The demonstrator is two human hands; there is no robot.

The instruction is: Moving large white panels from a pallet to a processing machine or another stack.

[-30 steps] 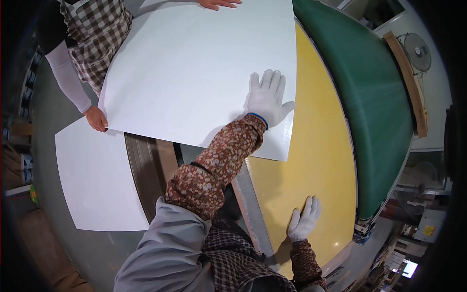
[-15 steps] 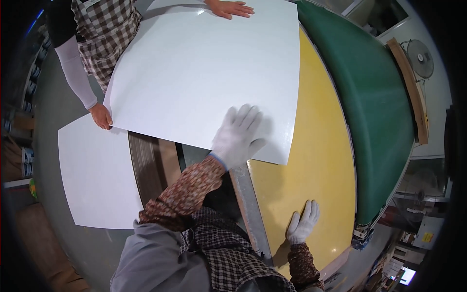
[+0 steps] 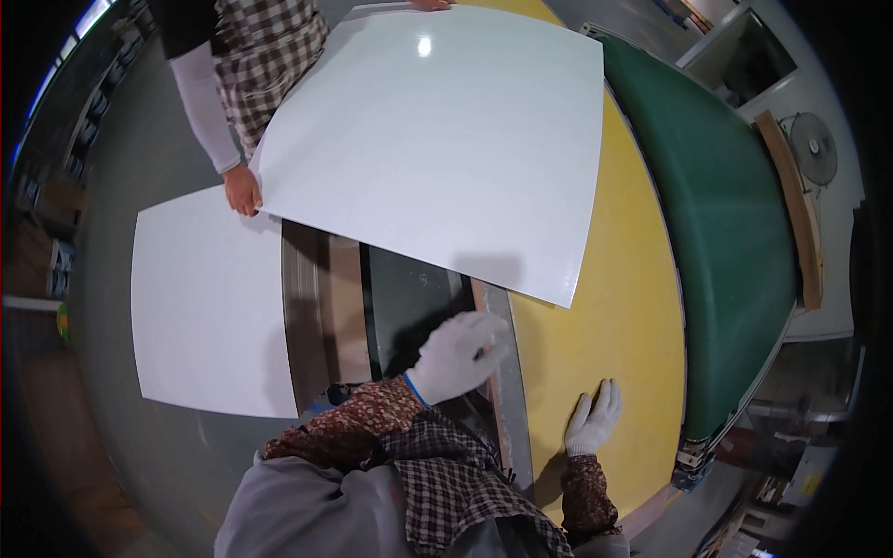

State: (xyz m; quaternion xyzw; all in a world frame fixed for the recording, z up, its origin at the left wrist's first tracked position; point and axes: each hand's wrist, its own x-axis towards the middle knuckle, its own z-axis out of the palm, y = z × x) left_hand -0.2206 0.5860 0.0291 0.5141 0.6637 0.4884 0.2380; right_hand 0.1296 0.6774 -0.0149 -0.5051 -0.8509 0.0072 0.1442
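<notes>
A large white sheet lies partly over the yellow desk, its near right corner on the yellow and its left corner reaching toward a second white sheet on a brown stack. A co-worker's hand holds that left corner; another hand touches the far edge. The person's right hand, gloved, rests spread and released on the desk. The left hand, gloved and blurred, hangs with curled fingers short of the near edge, clear of the sheet; whether it grasps anything cannot be told. The step appears to be positioning the sheet; any further adjustment would call for a flat palm or edge grip, matched to the co-worker's hold
</notes>
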